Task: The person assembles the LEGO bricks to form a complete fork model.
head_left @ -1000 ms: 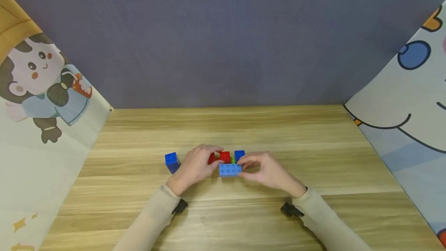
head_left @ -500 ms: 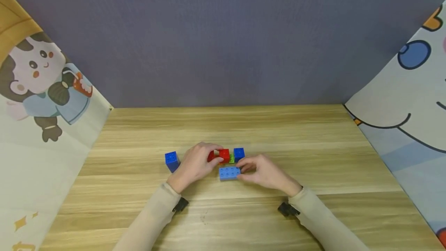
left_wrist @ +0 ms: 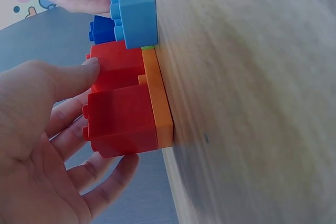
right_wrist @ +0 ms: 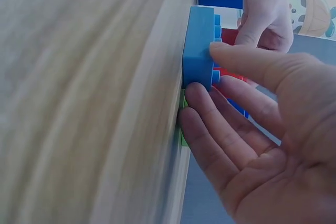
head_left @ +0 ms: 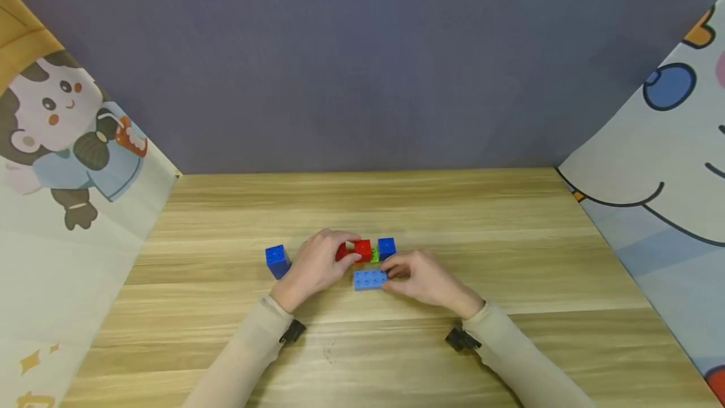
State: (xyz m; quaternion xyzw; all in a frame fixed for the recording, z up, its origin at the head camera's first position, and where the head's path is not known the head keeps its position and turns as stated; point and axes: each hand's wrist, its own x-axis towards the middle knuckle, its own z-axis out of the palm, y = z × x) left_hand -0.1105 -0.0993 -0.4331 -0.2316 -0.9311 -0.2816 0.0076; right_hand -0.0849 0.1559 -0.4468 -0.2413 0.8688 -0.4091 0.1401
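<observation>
In the head view, my left hand (head_left: 317,263) grips a red brick (head_left: 362,249), thumb on the near side and fingers behind. A second red brick (left_wrist: 123,119) is largely under that hand. Both red bricks stand on an orange plate (left_wrist: 160,108). Bright green (head_left: 375,255) shows between the red bricks and a dark blue brick (head_left: 387,247) at the row's right end. My right hand (head_left: 425,279) pinches the right end of a light blue brick (head_left: 365,280), which has two rows of studs. That brick lies just in front of the row, studs up.
A tall dark blue block (head_left: 277,262) stands left of my left hand. The wooden table (head_left: 362,357) meets a grey back panel (head_left: 362,80), with printed cartoon panels on both sides.
The light blue brick has come slightly away from the row, toward me, with my right hand. My left hand keeps its hold on the red brick.
</observation>
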